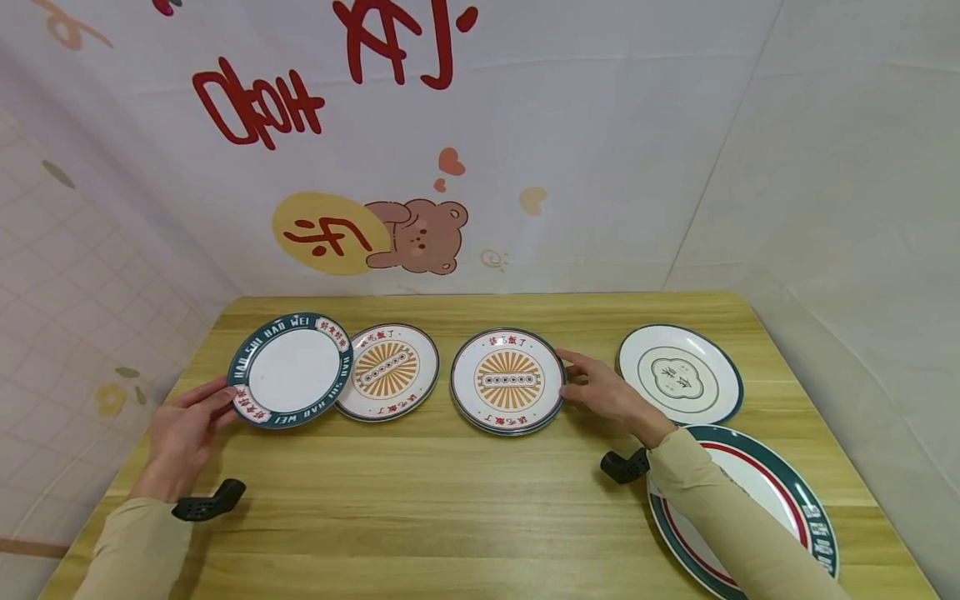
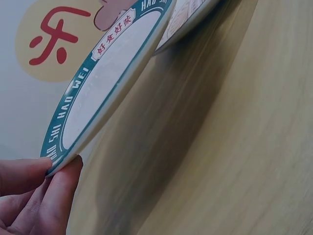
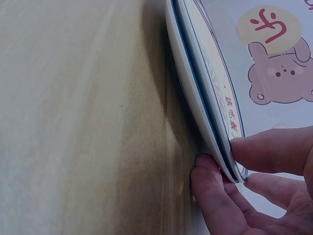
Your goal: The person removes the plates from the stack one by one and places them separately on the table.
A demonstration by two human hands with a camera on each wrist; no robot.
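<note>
My left hand [image 1: 182, 433] pinches the near-left rim of a green-rimmed white plate [image 1: 295, 375], thumb on top and fingers beneath. In the left wrist view this plate [image 2: 105, 93] is tilted, held off the table. Its right edge overlaps, in the head view, a plate with an orange sunburst [image 1: 392, 371]. My right hand [image 1: 607, 396] grips the right rim of another sunburst plate [image 1: 508, 379], which is stacked on a second one. The right wrist view shows the two stacked rims [image 3: 208, 98] between thumb and fingers.
At the back right lies a white plate with a grey emblem [image 1: 675, 375]. A large green-and-red-rimmed plate [image 1: 780, 475] sits at the front right, partly under my right sleeve. The wooden table [image 1: 420, 517] meets a decorated white wall covering [image 1: 600, 125] at the back.
</note>
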